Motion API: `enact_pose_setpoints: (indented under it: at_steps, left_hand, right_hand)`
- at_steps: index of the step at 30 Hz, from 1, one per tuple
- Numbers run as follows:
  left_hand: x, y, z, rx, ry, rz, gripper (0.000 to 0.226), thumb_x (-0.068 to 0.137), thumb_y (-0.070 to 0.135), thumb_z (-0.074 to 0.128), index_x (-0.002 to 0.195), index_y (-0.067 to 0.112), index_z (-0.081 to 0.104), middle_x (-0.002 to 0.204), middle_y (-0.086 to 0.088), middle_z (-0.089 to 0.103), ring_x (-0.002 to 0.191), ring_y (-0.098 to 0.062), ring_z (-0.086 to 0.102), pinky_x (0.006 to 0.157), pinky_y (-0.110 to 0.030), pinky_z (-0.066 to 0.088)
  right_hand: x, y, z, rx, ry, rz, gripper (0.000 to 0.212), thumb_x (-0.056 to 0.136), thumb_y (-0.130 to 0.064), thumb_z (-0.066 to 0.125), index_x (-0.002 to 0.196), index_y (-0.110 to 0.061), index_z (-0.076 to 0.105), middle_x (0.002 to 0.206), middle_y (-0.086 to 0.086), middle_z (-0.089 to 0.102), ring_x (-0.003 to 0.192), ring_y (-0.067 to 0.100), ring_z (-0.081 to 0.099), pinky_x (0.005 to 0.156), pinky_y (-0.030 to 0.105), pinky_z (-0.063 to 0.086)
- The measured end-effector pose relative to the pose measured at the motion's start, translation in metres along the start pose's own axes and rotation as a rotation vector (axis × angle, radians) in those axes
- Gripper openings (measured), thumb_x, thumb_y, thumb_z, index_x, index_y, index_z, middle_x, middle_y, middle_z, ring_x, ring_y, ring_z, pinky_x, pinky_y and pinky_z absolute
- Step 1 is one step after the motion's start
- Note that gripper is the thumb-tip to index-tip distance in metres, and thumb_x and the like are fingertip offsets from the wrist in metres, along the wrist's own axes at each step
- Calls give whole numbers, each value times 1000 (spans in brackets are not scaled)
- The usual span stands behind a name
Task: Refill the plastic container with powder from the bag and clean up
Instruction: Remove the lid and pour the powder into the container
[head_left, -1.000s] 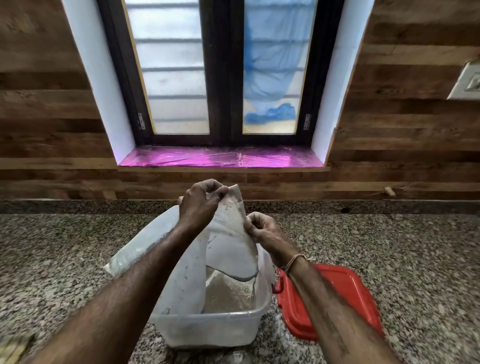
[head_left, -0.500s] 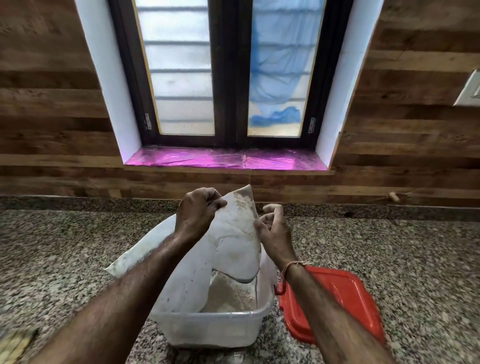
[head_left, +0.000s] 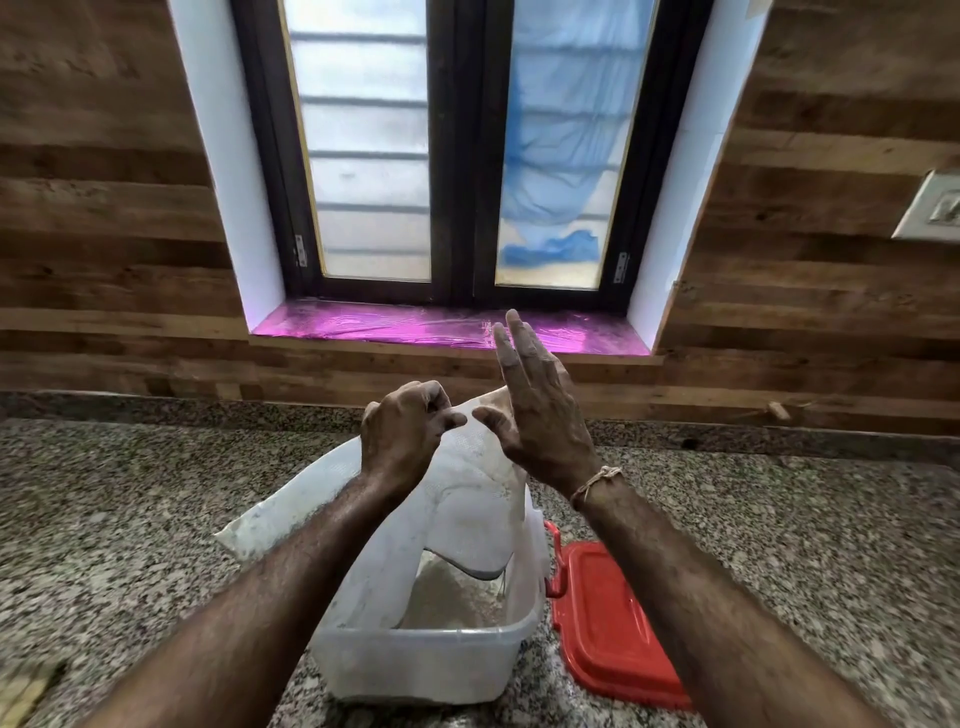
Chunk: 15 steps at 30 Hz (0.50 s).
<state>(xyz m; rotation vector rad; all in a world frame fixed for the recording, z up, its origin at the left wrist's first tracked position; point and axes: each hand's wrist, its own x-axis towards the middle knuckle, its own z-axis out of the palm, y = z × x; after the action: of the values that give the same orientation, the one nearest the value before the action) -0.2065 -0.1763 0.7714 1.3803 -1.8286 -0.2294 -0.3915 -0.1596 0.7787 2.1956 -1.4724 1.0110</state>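
I see left grip (head_left: 402, 431) pinching bag (head_left: 467, 499), mouth down in plastic container (head_left: 426, 660), lower centre; right grip (head_left: 540, 421) spread, holding nothing. Powder (head_left: 457, 597) inside; pouring likely near done. Red lid (head_left: 608, 623) on table (head_left: 779, 519), lower right; closing, cleanup left.

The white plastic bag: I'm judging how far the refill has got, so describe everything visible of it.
The white plastic bag is thin, limp and dust-smeared. Its curved lower edge hangs inside the clear plastic container, above the beige powder there, and one end drapes out over the container's left rim. The left hand pinches its top edge. The right hand is raised beside it, fingers straight; contact is unclear.
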Motion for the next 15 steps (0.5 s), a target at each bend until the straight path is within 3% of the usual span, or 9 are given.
enact_pose_setpoints:
  at_steps: [3,6,7,9,11,13,15]
  left_hand:
    - [0,-7,1,-53,-81,77,34,85,-5,62,71,25,56,76,10,58,71,-3,55,60,-27,43]
    - [-1,-8,-2,-51,-77,76,36,80,-10,62,70,24,59,74,9,61,69,-4,58,58,-24,45]
    - [-2,-7,-1,-54,-68,64,33,80,-7,65,70,24,60,74,9,62,69,-5,59,58,-28,49]
    - [-3,-3,-3,-41,-38,13,22,83,7,73,72,24,63,74,11,64,70,-7,62,60,-34,54]
    - [-3,0,-4,-7,-16,-25,15,85,22,77,75,25,65,76,11,65,73,-9,63,62,-34,54]
    - [-3,2,-5,13,-6,-42,14,86,27,76,77,24,65,77,11,65,75,-12,62,63,-32,50]
    - [-3,4,-6,15,3,-61,13,86,27,75,78,24,65,77,11,64,75,-13,61,62,-30,44]
  right_hand:
    - [2,-1,-3,-61,-129,-68,83,97,-61,46,162,-14,23,171,7,15,158,20,13,126,52,16]
    - [1,-6,-5,3,-309,-14,70,96,-66,33,144,-20,57,149,0,57,143,17,48,123,60,17]
    - [0,-6,-4,-5,-276,-5,70,96,-65,32,145,-21,56,150,0,56,144,17,47,122,62,18]
    - [2,-7,-4,-60,-153,-15,76,97,-64,37,159,-19,32,168,3,27,156,19,23,123,65,13]
    - [3,-11,-9,-60,-35,-15,88,97,-63,45,163,-13,15,172,6,3,159,21,4,124,61,8]
    - [4,-18,-14,-73,35,-28,95,95,-64,52,163,-10,13,172,11,-1,159,24,0,125,60,9]
    - [1,-20,-13,-106,-16,-69,92,95,-67,45,162,-10,18,171,11,5,159,25,5,125,60,6]
